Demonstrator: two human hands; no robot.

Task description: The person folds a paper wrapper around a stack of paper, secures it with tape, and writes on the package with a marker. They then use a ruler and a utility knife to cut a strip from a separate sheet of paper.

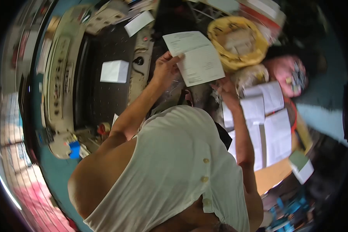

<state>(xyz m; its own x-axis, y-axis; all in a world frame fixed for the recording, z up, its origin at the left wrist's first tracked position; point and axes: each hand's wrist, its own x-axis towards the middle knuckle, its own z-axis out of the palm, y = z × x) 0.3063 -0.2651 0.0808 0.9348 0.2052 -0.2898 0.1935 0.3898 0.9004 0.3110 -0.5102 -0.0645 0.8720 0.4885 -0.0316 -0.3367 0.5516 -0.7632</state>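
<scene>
A printed sheet of paper (200, 60) is held up in front of my body, tilted, with its text side visible. My left hand (167, 69) pinches the sheet's left edge, thumb on top and fingers curled behind it. Just below the sheet's lower right corner is my right hand (226, 91), its fingers apart and slightly blurred; whether a fingertip touches the paper is unclear.
To the left, a machine with a dark bed (112, 92) carries a stack of white paper (114, 71). A yellow-lined basket (255, 56) stands beyond the sheet on the right. More white papers (277, 135) lie at the right, near a pink bundle (284, 73).
</scene>
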